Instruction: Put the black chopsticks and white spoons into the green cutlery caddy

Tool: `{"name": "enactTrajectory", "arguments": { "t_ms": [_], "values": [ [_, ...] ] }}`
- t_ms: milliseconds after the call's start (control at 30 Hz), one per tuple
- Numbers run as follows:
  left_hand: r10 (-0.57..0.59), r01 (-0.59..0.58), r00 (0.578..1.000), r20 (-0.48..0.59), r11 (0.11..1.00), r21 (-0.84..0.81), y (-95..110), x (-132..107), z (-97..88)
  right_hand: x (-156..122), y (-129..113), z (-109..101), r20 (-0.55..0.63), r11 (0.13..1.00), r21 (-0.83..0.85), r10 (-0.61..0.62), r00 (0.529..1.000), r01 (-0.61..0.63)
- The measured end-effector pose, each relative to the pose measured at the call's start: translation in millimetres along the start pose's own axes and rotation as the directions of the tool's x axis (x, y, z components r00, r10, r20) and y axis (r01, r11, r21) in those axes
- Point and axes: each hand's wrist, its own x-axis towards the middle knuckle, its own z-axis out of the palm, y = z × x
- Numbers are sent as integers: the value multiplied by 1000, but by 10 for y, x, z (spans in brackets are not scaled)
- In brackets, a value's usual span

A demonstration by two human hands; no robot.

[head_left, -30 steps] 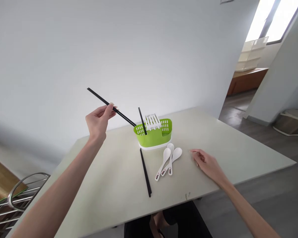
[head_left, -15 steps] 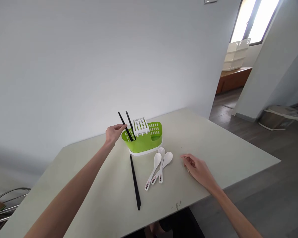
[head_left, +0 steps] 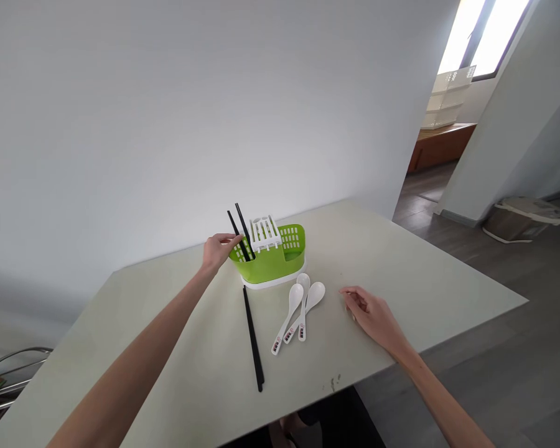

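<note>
At the left end of a green cutlery holder (head_left: 270, 266) with a white base, my left hand (head_left: 218, 249) pinches a black chopstick (head_left: 234, 224) between thumb and fingertips. The chopstick's lower end is inside the left compartment. Beside it, more black chopsticks (head_left: 241, 218) stand in the same compartment, leaning against the white slotted rack (head_left: 265, 234) in the middle. My right hand (head_left: 366, 313) rests on the table, fingers loosely bent and holding nothing. Nearest to it lie three white spoons (head_left: 293, 305), partly crossed. Left of the spoons lies a pair of black chopsticks (head_left: 253, 342).
The pale table (head_left: 182, 379) stands against a plain wall (head_left: 191, 124). A metal-framed chair (head_left: 14, 373) is at the lower left. Off to the right, a lidded bin (head_left: 522, 219) sits on the floor. My legs show below the table's front edge.
My left hand has lowered slightly with the chopstick, which now sits deeper and a little more upright in the holder. The right hand stays in place, and the view has shifted slightly.
</note>
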Motion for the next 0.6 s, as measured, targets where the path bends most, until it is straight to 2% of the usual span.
{"name": "enactTrajectory", "arguments": {
  "t_ms": [167, 233, 300, 400, 467, 500, 533, 600],
  "values": [
    [5, -5, 1000, 10, 1000, -24, -36, -28, 41, 2, 36, 18, -16, 1000, -1, 20, 1000, -20],
    [13, -12, 1000, 18, 1000, -26, -56, -47, -11, 1, 52, 22, -19, 1000, -4, 22, 1000, -23],
    [23, -24, 999, -26, 999, -47, -113, -108, -114, -3, 67, 25, -21, 1000, -5, 19, 1000, -19],
    [30, -36, 981, -191, 999, -25, -300, -362, -294, -16, 100, 31, -29, 1000, -4, 13, 999, -13],
    [45, -30, 974, -223, 997, 69, -464, -660, -361, -28, 129, 38, -36, 1000, -14, 11, 999, -11],
    [53, -31, 984, -167, 991, 129, -539, -839, -363, -35, 144, 41, -35, 1000, -23, 11, 999, -12],
    [52, -42, 997, -51, 982, 184, -602, -1028, -344, -42, 158, 43, -35, 999, -33, 13, 999, -14],
    [27, -92, 973, 231, 957, 276, -663, -1401, -248, -59, 183, 46, -38, 998, -52, 21, 999, -23]
  ]
}}
